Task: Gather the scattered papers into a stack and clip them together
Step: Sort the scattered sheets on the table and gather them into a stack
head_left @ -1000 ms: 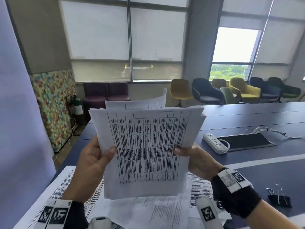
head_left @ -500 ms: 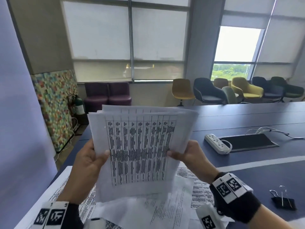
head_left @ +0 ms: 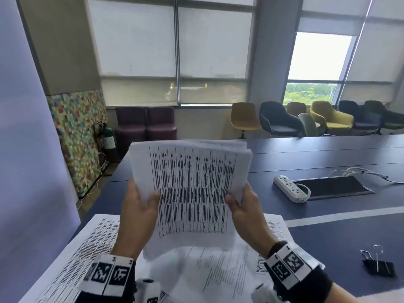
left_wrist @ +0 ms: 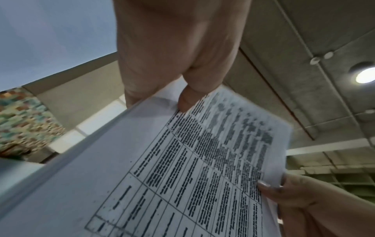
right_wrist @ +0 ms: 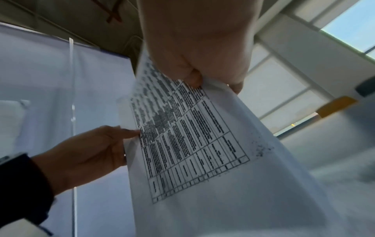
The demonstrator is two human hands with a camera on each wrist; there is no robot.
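I hold a stack of white papers (head_left: 192,193) upright above the table, its front sheet printed with a table of black text. My left hand (head_left: 140,206) grips the stack's left edge, thumb on the front sheet. My right hand (head_left: 244,206) grips the right edge the same way. The wrist views show the stack (left_wrist: 182,168) (right_wrist: 192,136) pinched between thumb and fingers of each hand. More printed sheets (head_left: 83,248) lie loose on the dark blue table (head_left: 328,232) under my hands. A black binder clip (head_left: 379,266) lies on the table at the lower right, apart from both hands.
A white power strip (head_left: 290,189) and a dark tablet-like panel (head_left: 332,186) with cables lie to the right on the table. A pale partition (head_left: 26,149) stands close on the left. Chairs (head_left: 279,119) line the far side under the windows.
The stack has dropped lower, its sheets have drawn into closer alignment and the sheet sticking up behind has sunk in. Both hands keep their hold on its edges.
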